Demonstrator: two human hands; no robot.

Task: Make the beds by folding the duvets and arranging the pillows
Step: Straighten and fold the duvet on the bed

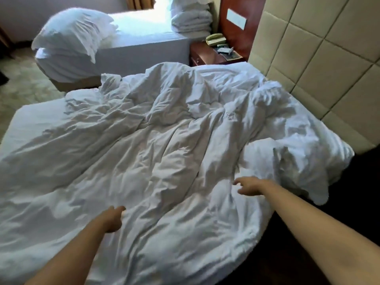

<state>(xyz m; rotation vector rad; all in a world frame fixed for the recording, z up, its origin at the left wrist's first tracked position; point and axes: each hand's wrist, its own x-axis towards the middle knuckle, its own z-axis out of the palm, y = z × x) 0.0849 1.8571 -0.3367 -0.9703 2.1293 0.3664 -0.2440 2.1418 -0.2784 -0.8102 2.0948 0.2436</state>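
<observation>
near bed occupies the centre of view, and its duvet (156, 153) lies crumpled and unfolded over most of the mattress, from 9 o'clock round to 3 o'clock, with a bare strip of sheet (30, 118) at 9 o'clock. left hand (114, 220), at 7 o'clock, reaches forward with fingers relaxed and tips at the fabric; no fold is seen gripped. right hand (247, 187), at 4 o'clock, hovers just over the duvet, fingers spread and loosely curled, holding nothing. judgement: both hands are placed at the near edge to take hold of the duvet and begin straightening or folding it; this bed's step is not yet begun. a rumpled pillow (298, 165) lies at 3 o'clock, partly under the duvet, near the padded headboard (320, 64), and likely needs lifting clear first. the far bed (144, 48), at 12 o'clock, looks done or nearly so: folded duvet (191, 20) stacked at its head end at 1 o'clock, stacked pillows (72, 33) at its foot corner at 11 o'clock. containers: the nightstand (202, 55) between the beds carries a telephone (214, 39) and a tray (230, 54) of small items too blurred to name; its drawer is closed, contents hidden.
</observation>
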